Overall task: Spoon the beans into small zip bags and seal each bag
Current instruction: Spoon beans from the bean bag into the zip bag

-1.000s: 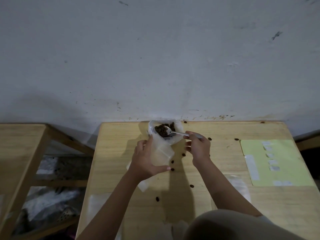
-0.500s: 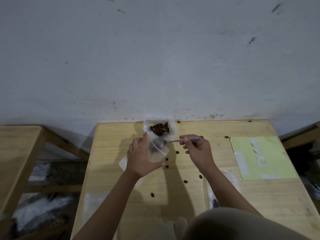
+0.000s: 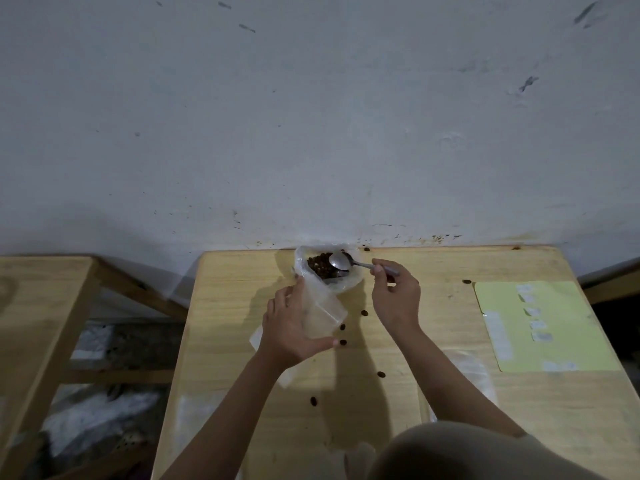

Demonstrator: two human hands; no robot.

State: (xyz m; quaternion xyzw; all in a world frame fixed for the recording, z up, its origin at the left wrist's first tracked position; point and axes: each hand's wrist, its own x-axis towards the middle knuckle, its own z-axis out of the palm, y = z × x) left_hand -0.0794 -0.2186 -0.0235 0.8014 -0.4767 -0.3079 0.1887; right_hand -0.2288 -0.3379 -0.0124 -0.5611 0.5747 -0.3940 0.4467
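Note:
A clear plastic bag of dark beans (image 3: 323, 266) stands open at the far edge of the wooden table (image 3: 415, 393), against the wall. My right hand (image 3: 396, 296) pinches the handle of a metal spoon (image 3: 341, 260), whose bowl sits over the beans. My left hand (image 3: 289, 327) grips a small clear zip bag (image 3: 320, 313) just in front of the bean bag, its mouth toward the beans. Several loose beans (image 3: 343, 342) lie scattered on the table near my hands.
A pale green sheet (image 3: 554, 341) with white labels lies at the table's right. More clear bags (image 3: 474, 372) lie near the front, one beside my right forearm. A second wooden table (image 3: 38, 306) stands to the left, with clutter on the floor between.
The spoon moved from the small zip bag's mouth back up to the bean bag. My left hand kept hold of the zip bag.

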